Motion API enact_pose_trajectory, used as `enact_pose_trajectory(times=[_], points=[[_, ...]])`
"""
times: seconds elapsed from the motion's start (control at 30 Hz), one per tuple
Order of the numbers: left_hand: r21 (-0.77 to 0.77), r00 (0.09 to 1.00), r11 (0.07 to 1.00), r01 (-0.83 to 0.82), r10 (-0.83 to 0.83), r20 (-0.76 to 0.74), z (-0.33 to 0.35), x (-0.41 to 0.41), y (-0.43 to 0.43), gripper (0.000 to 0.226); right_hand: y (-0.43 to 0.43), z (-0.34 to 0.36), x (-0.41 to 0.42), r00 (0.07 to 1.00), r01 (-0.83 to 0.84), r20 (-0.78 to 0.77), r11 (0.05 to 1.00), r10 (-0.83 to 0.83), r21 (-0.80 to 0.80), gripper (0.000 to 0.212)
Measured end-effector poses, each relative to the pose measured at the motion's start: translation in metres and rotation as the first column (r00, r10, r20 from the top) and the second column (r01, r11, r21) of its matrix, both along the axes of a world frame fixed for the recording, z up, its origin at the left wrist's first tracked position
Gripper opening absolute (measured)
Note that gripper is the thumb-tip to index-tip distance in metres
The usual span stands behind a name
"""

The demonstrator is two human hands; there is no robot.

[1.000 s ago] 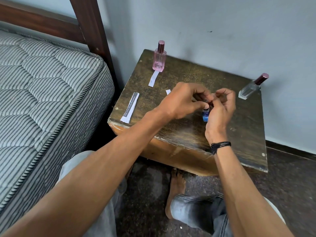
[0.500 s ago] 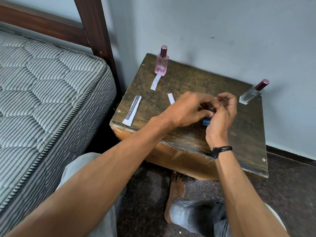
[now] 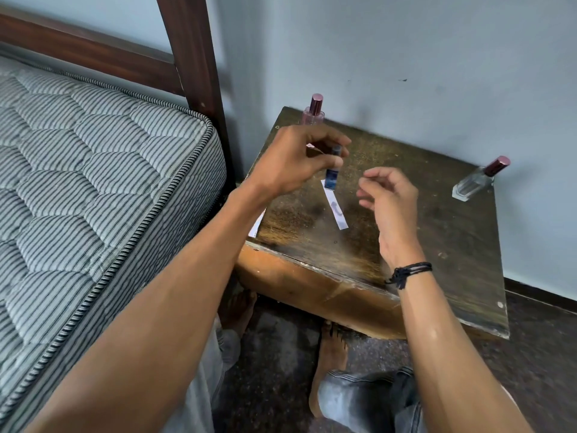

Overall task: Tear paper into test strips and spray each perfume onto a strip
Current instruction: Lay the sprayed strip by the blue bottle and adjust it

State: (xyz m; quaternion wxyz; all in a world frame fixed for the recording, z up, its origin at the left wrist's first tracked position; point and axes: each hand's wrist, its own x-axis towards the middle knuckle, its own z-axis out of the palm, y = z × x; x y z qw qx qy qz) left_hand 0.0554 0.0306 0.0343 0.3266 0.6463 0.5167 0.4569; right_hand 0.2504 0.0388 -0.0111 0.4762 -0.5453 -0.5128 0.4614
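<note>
Head view: my left hand [image 3: 290, 160] pinches the small blue perfume vial [image 3: 332, 170] over a white paper strip [image 3: 335, 207] on the dark wooden bench [image 3: 437, 245]. My right hand [image 3: 390, 201] is loosely open, empty. I think two bottles are left.

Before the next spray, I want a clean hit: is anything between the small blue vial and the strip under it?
Nothing visible. The left hand holds the small blue vial just above the paper strip's far end; the right hand hangs open beside it.

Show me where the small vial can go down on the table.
Bare wood lies between the right hand and the tilted clear bottle, and along the near edge. Crowded: under the left hand, by the strip and pink bottle.
</note>
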Motion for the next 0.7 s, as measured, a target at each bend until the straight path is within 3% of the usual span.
enact_pose_trajectory(times=[0.23, 0.7], points=[[-0.038, 0.997, 0.999, -0.002, -0.001, -0.08, -0.005, -0.031, -0.004, 0.024, 0.007, 0.008, -0.014, 0.874, -0.154, 0.477, 0.984, 0.094, 0.088, 0.015], [-0.07, 0.983, 0.997, 0.04, -0.052, -0.176, -0.011, -0.043, -0.005, 0.028, 0.019, -0.003, -0.034, 0.599, -0.328, 0.772, 0.945, 0.212, -0.005, 0.021]])
